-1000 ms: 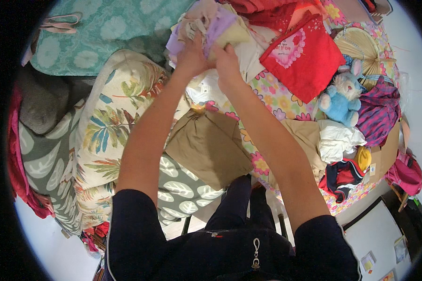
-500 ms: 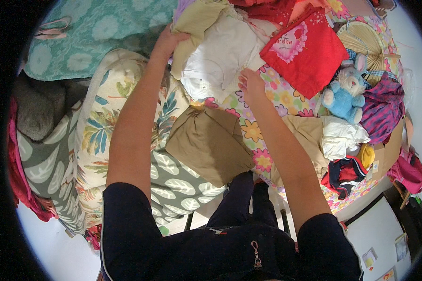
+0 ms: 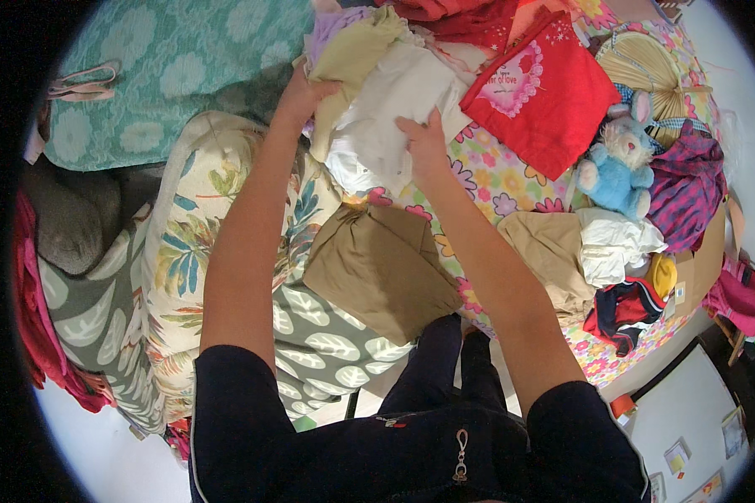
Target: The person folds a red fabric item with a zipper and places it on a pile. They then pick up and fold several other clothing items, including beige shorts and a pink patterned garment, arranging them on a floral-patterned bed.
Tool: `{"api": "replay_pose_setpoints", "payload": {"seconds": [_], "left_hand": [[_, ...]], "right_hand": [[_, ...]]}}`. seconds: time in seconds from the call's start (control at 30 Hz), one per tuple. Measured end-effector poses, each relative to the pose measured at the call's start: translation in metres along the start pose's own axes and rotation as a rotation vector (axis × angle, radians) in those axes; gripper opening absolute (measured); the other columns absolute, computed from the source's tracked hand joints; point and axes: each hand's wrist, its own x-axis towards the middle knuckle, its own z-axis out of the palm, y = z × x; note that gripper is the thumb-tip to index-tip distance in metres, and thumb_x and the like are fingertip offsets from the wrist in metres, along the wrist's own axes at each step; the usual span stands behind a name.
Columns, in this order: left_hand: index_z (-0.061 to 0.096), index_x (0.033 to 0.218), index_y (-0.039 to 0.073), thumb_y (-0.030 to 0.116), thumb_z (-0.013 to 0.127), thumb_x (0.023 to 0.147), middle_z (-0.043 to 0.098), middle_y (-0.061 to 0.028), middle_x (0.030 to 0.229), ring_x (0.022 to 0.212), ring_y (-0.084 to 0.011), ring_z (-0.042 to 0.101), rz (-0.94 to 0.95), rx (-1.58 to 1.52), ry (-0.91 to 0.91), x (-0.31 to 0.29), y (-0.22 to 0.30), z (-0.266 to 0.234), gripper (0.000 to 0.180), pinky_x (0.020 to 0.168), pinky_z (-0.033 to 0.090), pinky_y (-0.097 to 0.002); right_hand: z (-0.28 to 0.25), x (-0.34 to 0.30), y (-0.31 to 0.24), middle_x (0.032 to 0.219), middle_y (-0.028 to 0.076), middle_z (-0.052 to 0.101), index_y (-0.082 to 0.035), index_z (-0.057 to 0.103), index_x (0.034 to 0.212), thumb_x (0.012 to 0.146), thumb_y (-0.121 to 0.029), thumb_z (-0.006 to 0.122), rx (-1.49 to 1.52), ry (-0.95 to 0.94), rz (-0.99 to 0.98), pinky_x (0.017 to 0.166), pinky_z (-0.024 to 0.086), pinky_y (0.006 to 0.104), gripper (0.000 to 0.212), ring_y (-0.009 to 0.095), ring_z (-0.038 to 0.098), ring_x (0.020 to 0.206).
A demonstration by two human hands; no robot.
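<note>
Left hand (image 3: 304,94) touches yellow cloth (image 3: 354,60), grip cannot be told; right hand (image 3: 428,151) on white cloth (image 3: 379,105), fingers apart. Step seems arranging; next probably needs gentle pinch.

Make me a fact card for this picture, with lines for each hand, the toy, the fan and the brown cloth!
Left hand: at the edge of the pale yellow cloth, thumb on top
Right hand: over the white cloth, thumb and a finger spread apart
Toy: blue, fluffy, between the red cloth and the purple checked cloth
Fan: pale, spread open
Brown cloth: between the white cloth and the person's legs
</note>
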Motion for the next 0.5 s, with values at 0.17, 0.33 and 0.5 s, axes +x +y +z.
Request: {"api": "replay_pose_setpoints", "payload": {"seconds": [0.17,0.33,0.5], "left_hand": [[0.024,0.13,0.003,0.029,0.07,0.07,0.044,-0.0123,0.12,0.107,-0.0221,0.047,0.06,0.117,-0.051,0.003,-0.009,0.009,0.08,0.088,0.04,-0.0307],[0.033,0.127,0.007,0.026,0.066,0.074,0.049,-0.0093,0.116,0.104,-0.0199,0.05,-0.094,-0.177,-0.155,-0.02,0.032,0.001,0.066,0.086,0.04,-0.0283],[0.035,0.124,0.005,0.019,0.069,0.07,0.052,-0.0091,0.11,0.095,-0.02,0.054,-0.158,-0.277,-0.08,-0.006,0.008,-0.01,0.065,0.083,0.043,-0.0305]], "right_hand": [[0.068,0.016,-0.006,0.11,0.019,0.052,-0.006,0.015,0.135,0.068,-0.015,0.061,-0.498,-0.105,-0.496,0.079,0.045,0.0328,0.082,0.026,0.056,0.091],[0.085,0.014,-0.024,0.094,0.018,0.058,-0.008,0.023,0.133,0.068,-0.019,0.06,-0.527,-0.304,-0.318,0.075,0.045,0.0353,0.076,0.03,0.058,0.083],[0.047,-0.003,-0.036,0.091,0.016,0.058,-0.005,0.042,0.12,0.072,-0.019,0.057,-0.688,-0.191,-0.51,0.072,0.044,0.0378,0.052,0.03,0.057,0.08]]}}
